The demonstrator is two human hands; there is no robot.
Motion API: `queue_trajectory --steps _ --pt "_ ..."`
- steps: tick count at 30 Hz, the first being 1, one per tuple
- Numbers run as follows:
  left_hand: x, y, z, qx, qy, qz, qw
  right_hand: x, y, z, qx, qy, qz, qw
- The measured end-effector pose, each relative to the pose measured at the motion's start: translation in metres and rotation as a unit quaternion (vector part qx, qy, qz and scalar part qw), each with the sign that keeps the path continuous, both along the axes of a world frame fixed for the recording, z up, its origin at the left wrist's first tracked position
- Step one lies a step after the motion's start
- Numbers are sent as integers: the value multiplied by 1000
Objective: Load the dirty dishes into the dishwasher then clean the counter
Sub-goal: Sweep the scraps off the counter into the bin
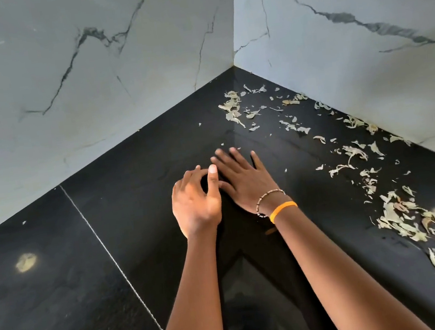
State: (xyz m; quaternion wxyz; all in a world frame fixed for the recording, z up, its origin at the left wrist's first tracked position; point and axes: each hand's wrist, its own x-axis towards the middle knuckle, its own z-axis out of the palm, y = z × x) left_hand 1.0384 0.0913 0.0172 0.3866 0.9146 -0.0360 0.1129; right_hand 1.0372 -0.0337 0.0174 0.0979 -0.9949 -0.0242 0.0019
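A glossy black counter (137, 192) fills a corner between two marble walls. Pale green vegetable peelings (400, 218) lie scattered along its right side, from the corner down to the lower right edge. My right hand (243, 180) lies flat on the counter with fingers spread, palm down, left of the peelings; a beaded bracelet and an orange band circle its wrist. My left hand (196, 201) hovers just beside it with fingers loosely curled and thumb up, holding nothing. No dishes or dishwasher are in view.
White marble walls (88, 71) with dark veins meet at the corner behind the counter. A thin pale seam (105, 248) crosses the counter on the left. A yellowish light reflection (26, 262) shows at the far left.
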Motion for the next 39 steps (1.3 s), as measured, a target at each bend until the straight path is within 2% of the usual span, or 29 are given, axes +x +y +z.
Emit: queue_trajectory --steps 1,3,5,7,9,11,13,15,17,19,22,25,27,29,32,35,37,39 --pt "5 -1 0 18 -8 3 1000 10 -1 -3 -16 12 22 1000" --pt "15 -3 2 53 -6 0 999 28 -15 -6 -24 17 -20 999" --pt "26 -6 2 60 0 -9 998 36 -36 -11 -9 15 -144 989" --pt "33 -9 -1 92 -1 -37 995 31 -56 -11 15 18 -302 953" --pt "38 -11 -5 134 12 -53 989 27 -58 -8 28 1 -390 920" --pt "40 -11 -7 147 24 -35 988 36 -45 -4 12 -55 -318 947" --pt "39 -11 -8 134 23 -18 991 61 -26 -1 -10 -74 -146 986" --pt "37 -11 -8 120 38 -24 992 89 -6 -2 -33 -37 -1 999" --pt "38 -11 -9 116 52 -30 991 117 0 -2 -55 6 62 997" --pt "39 -11 -8 112 52 -41 991 139 -10 -4 -66 20 24 997" --pt "38 -10 -7 105 26 -68 992 139 -44 -7 -66 9 -123 990" --pt "36 -10 -5 115 -10 -138 984 101 -78 -12 -44 12 -311 949" --pt "38 -13 -6 146 -19 -177 973 76 -85 -5 -17 20 -394 919" --pt "41 -16 -9 184 1 -164 969 74 -79 0 -25 -16 -354 935" --pt "48 -22 -12 259 45 -116 958 108 -54 0 -48 -34 -151 987" --pt "56 -25 -11 289 66 -118 948 152 -42 -5 -113 -25 7 993" --pt "61 -27 -12 297 65 -122 945 182 -53 -7 -117 -26 11 993" --pt "65 -27 -11 311 60 -124 940 205 -67 -9 -105 -15 -35 994"
